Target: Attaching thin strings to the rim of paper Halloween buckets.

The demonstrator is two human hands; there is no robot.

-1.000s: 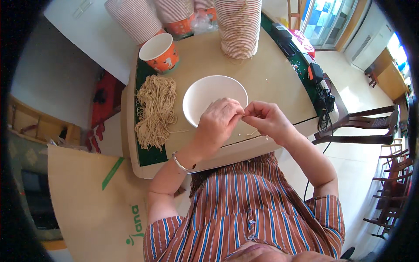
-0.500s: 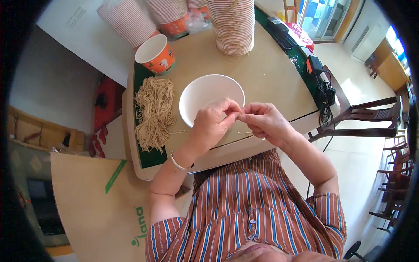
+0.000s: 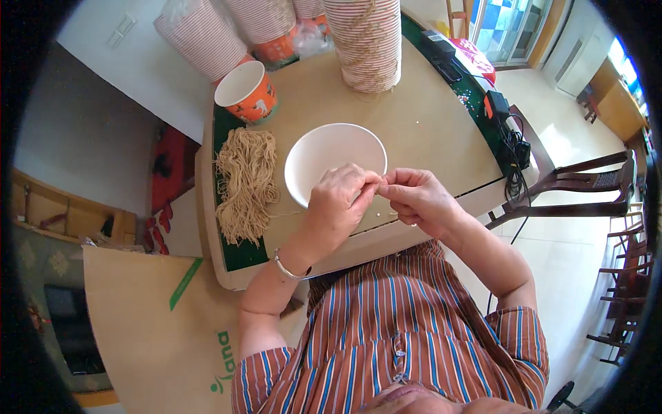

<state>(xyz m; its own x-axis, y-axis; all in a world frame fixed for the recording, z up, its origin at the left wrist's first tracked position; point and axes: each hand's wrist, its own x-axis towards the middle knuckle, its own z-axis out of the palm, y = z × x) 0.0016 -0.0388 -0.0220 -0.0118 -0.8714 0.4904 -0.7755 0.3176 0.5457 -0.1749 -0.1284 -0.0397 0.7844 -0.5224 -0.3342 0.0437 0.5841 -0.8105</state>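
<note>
Left hand newly turned, fingers meeting right hand, near white bowl

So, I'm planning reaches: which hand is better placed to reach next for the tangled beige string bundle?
Probably the left hand: it is nearer the bundle, which lies left of the round white bowl; the right hand is farther.

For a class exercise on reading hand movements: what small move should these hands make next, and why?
Perhaps ease the right hand slightly away from the left hand: their fingertips come together by the white bowl, and whatever they may pinch is too hidden to tell, so a small gap might reveal it.
</note>
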